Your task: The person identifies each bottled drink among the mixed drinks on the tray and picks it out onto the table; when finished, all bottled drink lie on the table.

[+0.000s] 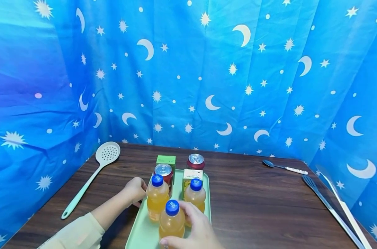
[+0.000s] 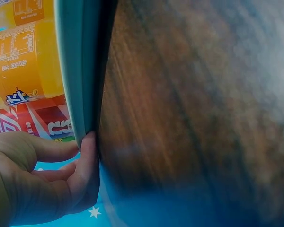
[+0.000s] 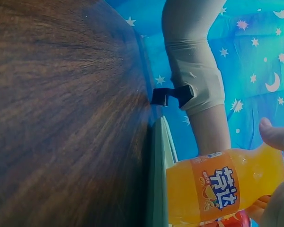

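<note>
A pale green tray (image 1: 138, 226) lies on the wooden table with drinks standing on it. My left hand (image 1: 135, 191) pinches the tray's left rim between thumb and fingers, clearest in the left wrist view. My right hand (image 1: 196, 228) curls around the nearest orange-drink bottle (image 1: 172, 221), which has a blue cap and stands upright on the tray. Behind it are a second orange-drink bottle (image 1: 157, 200) on the left and a third (image 1: 195, 197) on the right. Farther back stand a red can (image 1: 163, 170), a second red can (image 1: 196, 160), a green carton (image 1: 166, 159) and a white-topped carton (image 1: 193, 174).
On the left lies a pale green slotted skimmer (image 1: 107, 154). To the right are a spoon (image 1: 285, 167), a fork (image 1: 322, 195) and a white-handled knife (image 1: 347, 211). Blue cloth (image 1: 188, 69) with moons and stars hangs behind and beside the table.
</note>
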The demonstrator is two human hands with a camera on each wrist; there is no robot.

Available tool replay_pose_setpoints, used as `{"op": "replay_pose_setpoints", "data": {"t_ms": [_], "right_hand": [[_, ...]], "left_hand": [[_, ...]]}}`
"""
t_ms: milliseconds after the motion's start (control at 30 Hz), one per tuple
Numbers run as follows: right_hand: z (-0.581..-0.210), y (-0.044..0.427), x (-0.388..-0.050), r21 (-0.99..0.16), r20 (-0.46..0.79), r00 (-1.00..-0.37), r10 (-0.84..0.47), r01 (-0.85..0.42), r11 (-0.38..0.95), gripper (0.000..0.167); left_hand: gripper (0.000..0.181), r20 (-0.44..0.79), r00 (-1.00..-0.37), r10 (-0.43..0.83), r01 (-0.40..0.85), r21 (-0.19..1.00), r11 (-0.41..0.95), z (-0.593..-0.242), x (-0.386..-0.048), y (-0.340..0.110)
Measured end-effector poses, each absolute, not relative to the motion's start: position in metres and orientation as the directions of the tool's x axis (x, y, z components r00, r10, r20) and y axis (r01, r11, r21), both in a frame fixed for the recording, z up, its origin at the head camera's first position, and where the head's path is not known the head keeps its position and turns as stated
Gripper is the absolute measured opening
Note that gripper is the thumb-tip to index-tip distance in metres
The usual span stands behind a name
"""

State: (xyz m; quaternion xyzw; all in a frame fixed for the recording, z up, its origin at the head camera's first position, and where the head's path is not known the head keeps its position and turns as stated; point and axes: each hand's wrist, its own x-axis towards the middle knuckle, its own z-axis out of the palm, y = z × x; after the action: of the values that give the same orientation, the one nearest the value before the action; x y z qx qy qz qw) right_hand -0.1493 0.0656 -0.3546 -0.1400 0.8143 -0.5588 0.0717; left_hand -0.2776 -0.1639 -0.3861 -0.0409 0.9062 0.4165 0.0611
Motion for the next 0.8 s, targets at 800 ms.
{"op": "replay_pose_setpoints", "data": {"t_ms": [800], "right_hand": [[-0.3608,0.0614,-0.1524,-0.952,0.080,-0.960,-0.268,-0.153,0.266,0.071]], "left_hand": [[0.015,-0.167,-0.985,-0.033,-0.150,0.753,0.640,-0.3858,-0.2782,-0.1649]]}}
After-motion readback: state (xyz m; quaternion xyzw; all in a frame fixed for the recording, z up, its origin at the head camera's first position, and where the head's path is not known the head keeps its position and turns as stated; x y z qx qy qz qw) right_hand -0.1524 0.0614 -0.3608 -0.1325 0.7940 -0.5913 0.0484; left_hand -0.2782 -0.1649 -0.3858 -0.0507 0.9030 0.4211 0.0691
